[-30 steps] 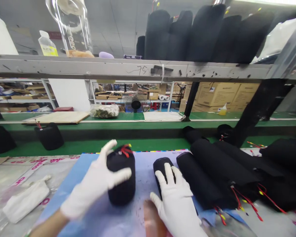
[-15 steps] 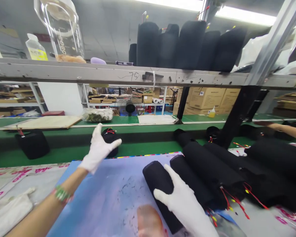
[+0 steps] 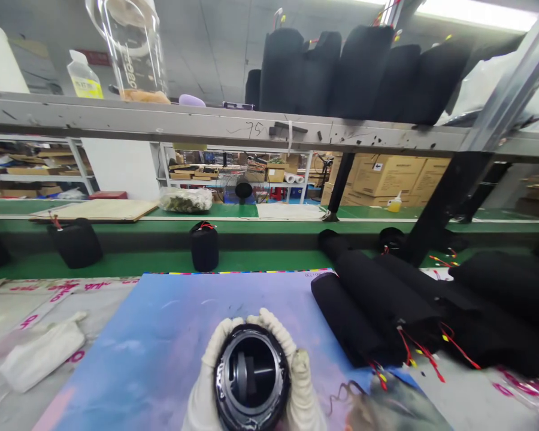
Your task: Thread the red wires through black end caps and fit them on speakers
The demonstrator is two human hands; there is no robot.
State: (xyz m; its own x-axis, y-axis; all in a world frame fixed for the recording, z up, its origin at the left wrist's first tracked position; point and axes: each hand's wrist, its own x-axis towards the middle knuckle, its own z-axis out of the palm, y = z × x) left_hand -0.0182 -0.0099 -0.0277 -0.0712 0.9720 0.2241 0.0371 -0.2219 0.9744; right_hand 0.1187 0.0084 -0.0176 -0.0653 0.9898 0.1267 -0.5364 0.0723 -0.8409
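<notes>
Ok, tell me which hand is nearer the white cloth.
Left. The left hand is to the right of the white cloth; the right hand is farther right, beyond the black cylinder both hands hold.

This is a factory assembly floor: a green conveyor belt (image 3: 161, 263) runs along the line, a steel shelf (image 3: 206, 123) above it holds rows of black cylinders (image 3: 359, 72), and cartons (image 3: 388, 176) and storage racks (image 3: 269, 173) stand far off.

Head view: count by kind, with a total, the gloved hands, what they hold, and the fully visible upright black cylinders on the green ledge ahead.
White-gloved hands: 2
Black cylinder held in both hands: 1
Upright black cylinders on the green ledge: 2
Total: 5
</notes>
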